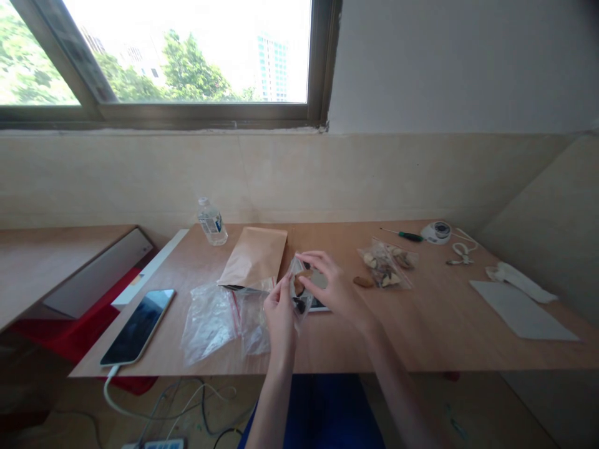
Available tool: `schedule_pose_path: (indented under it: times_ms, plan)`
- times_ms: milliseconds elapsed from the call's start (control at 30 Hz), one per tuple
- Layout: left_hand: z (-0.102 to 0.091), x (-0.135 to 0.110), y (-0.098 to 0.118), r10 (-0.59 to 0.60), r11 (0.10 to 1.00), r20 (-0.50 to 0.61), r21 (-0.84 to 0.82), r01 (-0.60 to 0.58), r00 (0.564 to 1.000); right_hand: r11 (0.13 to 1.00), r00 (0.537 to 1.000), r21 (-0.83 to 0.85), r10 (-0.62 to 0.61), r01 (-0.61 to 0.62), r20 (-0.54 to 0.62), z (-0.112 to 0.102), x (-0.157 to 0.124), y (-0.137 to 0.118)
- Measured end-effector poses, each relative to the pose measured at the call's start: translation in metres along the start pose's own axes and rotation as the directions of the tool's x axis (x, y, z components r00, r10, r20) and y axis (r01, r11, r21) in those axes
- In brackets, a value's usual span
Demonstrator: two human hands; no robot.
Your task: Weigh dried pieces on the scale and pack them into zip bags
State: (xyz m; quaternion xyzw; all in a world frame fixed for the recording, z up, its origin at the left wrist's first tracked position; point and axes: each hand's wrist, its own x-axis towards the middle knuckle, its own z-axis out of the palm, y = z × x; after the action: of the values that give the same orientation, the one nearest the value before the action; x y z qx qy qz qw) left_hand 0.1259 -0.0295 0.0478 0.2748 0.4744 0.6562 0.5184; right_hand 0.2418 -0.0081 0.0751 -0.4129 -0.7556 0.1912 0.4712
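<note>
A small clear zip bag [303, 304] with brown and dark pieces in it is held up over the front middle of the table. My left hand [279, 312] pinches its left side between thumb and fingers. From the right, my right hand [333, 285] has its fingertips at the bag's top edge and its thumb lower, against the bag. A brown piece [304, 274] shows between that thumb and the fingers; whether it lies inside the bag I cannot tell. Behind the hands a flat, dark-faced thing with a light edge [319, 305] is partly hidden.
Left of my hands lie clear zip bags [210, 321], a brown paper pouch [255, 259], a phone [139, 327] and a bottle [213, 223]. To the right are filled bags [387, 263], a brown oval piece [364, 282], a screwdriver [410, 237], a dome camera [437, 232] and a grey sheet [521, 310].
</note>
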Motion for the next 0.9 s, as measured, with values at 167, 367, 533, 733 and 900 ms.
schedule_pose_path:
  times_ms: [167,367,533,733,900]
  plan:
    - [0.003,-0.003,0.008,-0.092,0.991,-0.066,-0.102,0.085,0.994,0.988,0.981,0.073,0.147,-0.139,-0.130,0.014,0.007,0.066]
    - [0.003,-0.002,0.010,-0.142,0.981,-0.055,-0.143,0.133,0.988,0.894,0.964,-0.447,0.142,-0.027,0.226,0.052,0.014,0.118]
    - [0.002,-0.003,0.011,-0.164,0.976,-0.047,-0.154,0.155,0.985,0.867,0.950,-0.495,0.192,-0.048,0.244,0.056,0.014,0.119]
    - [-0.001,0.000,0.007,-0.182,0.970,-0.085,-0.180,0.165,0.980,0.968,0.963,-0.077,0.225,-0.238,-0.150,0.022,0.018,0.081]
    - [-0.001,0.002,0.000,-0.227,0.955,-0.060,-0.209,0.210,0.972,0.952,0.949,0.148,0.286,-0.267,-0.132,0.002,0.019,0.012]
